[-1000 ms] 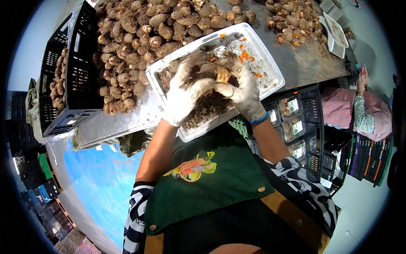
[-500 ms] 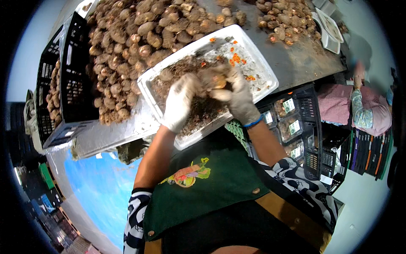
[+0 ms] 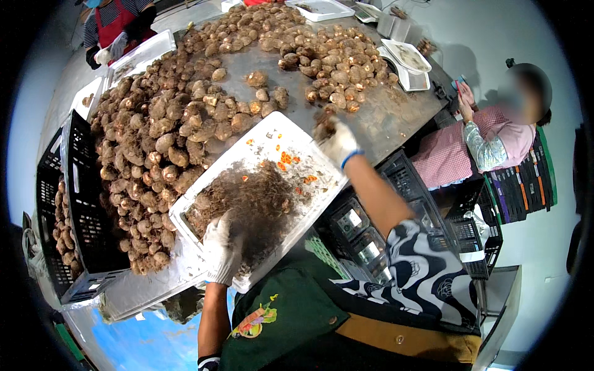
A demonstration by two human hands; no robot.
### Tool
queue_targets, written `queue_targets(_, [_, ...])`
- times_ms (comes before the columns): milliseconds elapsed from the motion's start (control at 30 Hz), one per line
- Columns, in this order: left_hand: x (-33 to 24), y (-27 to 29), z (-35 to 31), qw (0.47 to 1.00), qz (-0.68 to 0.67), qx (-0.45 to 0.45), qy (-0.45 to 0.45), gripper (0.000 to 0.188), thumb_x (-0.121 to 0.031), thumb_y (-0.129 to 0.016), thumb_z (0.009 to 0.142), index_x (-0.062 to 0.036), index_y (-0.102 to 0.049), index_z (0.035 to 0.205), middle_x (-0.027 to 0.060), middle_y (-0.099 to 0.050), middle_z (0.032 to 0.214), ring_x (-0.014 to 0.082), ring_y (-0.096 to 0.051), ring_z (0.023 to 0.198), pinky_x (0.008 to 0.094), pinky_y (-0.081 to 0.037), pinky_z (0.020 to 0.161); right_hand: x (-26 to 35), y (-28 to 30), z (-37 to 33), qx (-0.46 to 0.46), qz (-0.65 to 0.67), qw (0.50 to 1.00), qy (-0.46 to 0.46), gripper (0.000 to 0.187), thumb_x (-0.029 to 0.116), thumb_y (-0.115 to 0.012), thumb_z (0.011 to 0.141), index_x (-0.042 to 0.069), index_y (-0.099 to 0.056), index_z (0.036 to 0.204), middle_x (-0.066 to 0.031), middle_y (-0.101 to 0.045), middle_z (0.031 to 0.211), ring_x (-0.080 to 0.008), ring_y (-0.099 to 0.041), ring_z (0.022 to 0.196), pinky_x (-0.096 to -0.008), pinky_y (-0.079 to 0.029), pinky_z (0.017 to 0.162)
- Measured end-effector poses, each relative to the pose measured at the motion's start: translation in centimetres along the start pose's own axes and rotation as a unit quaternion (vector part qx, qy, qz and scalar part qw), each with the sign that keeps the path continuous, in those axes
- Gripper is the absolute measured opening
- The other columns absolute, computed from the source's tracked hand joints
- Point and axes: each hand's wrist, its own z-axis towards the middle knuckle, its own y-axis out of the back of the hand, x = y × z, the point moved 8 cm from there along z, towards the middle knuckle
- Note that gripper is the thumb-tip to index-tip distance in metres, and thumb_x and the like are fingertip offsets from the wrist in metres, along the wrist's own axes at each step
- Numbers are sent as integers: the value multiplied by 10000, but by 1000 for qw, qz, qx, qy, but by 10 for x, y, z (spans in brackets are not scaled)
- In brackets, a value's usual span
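Note:
My gloved right hand (image 3: pixel 338 143) is closed round a small hairy taro (image 3: pixel 325 121), out past the upper right edge of the white tray (image 3: pixel 322 179) and above the grey table. My gloved left hand (image 3: pixel 221 249) is at the tray's near left side, against a heap of brown root fibres and dirt (image 3: pixel 257 198). Its fingers are blurred and partly hidden, so what they hold, if anything, does not show. Bits of orange peel (image 3: pixel 288 158) lie in the tray's far part. A large pile of taros (image 3: pixel 167 145) spreads beside the tray on the left.
A smaller taro pile (image 3: pixel 343 74) lies on the table (image 3: pixel 371 133) beyond my right hand. Black crates (image 3: pixel 93 198) flank the left side. Packed clear boxes (image 3: pixel 365 241) sit in a crate at right. One person (image 3: pixel 486 142) stands right, another (image 3: pixel 117 28) far left.
My hands were together over the tray with a taro; now the right has moved away to the far right with a taro, and the left is lower left. The view has shifted, showing more table.

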Motion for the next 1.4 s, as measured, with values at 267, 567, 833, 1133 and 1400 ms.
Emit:
queue_targets(267, [14,15,-17,970,-121,-17,212,277,-245,-596,910,-35,-650,737,122,-595,630,259,-565,559,374,-439,529,120,-118,48,146,-114,965,187,248,198,-506,963,41,-584,1139,-109,-671,979,-189,-670,874,-386,-580,777])
queue_targets(567, [22,9,-26,976,-178,54,115,266,-210,-693,826,-28,-683,1020,185,-672,1051,338,-640,977,389,-510,873,-119,-112,-30,236,-547,780,190,240,161,-635,919,12,-621,1106,-107,-672,927,-177,-658,734,-278,-578,661])
queue_targets(833, [21,44,-31,986,-140,10,90,273,-216,-625,877,15,-668,1015,183,-659,956,321,-640,871,378,-504,786,-269,-198,-73,358,-761,408,356,449,359,-630,859,33,-633,1169,-215,-657,1114,-354,-624,1046,-404,-479,927])
queue_targets(1133, [48,55,-45,960,-222,-18,170,206,-166,-636,887,8,-684,986,126,-668,849,220,-638,792,325,-497,725,-361,-216,-74,349,-834,133,405,474,497,-623,797,35,-672,891,-192,-680,801,-344,-671,723,-439,-536,632])
queue_targets(1400, [83,70,-59,915,-273,-123,269,216,-156,-626,908,8,-692,1032,97,-705,896,137,-634,830,277,-499,786,-272,-189,-87,366,-683,599,202,570,411,-649,853,-71,-595,1152,-194,-677,959,-265,-667,805,-358,-554,653])
